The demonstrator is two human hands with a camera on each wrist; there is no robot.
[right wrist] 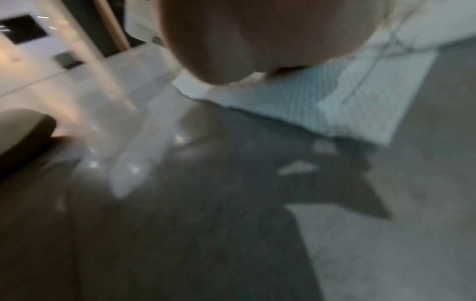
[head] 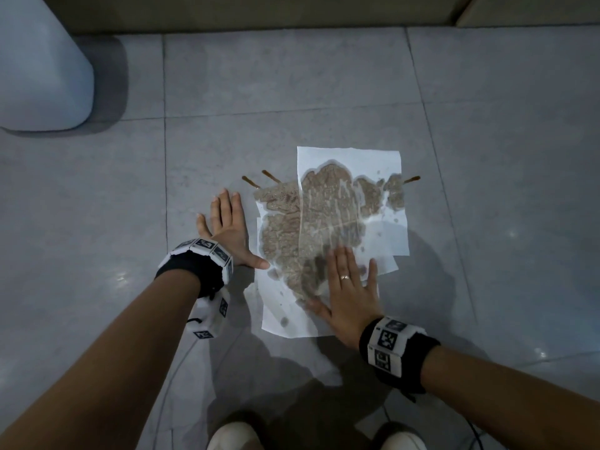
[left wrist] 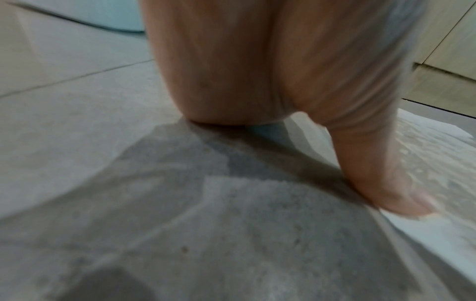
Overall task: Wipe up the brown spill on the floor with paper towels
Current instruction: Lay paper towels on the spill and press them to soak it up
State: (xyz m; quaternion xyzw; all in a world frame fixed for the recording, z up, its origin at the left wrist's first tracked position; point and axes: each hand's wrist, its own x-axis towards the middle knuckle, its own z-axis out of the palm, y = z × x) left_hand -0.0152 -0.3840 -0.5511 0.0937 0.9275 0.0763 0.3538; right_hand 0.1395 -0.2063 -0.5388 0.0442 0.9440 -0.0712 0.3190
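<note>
1. Overlapping white paper towels (head: 383, 228) lay flat on the grey tiled floor (head: 487, 125), soaked through the middle by the brown spill (head: 318, 219).
2. Thin brown streaks (head: 271, 176) of the spill showed on bare tile past the towels' far edge.
3. The right hand (head: 352, 292), fingers straight and spread, pressed flat on the near, wet part of the towels.
4. The left hand (head: 229, 227) lay flat and spread on the floor just left of the towels, its thumb tip at their edge.
5. A pale rounded bin (head: 42, 66) stood well apart at the far left.
</note>
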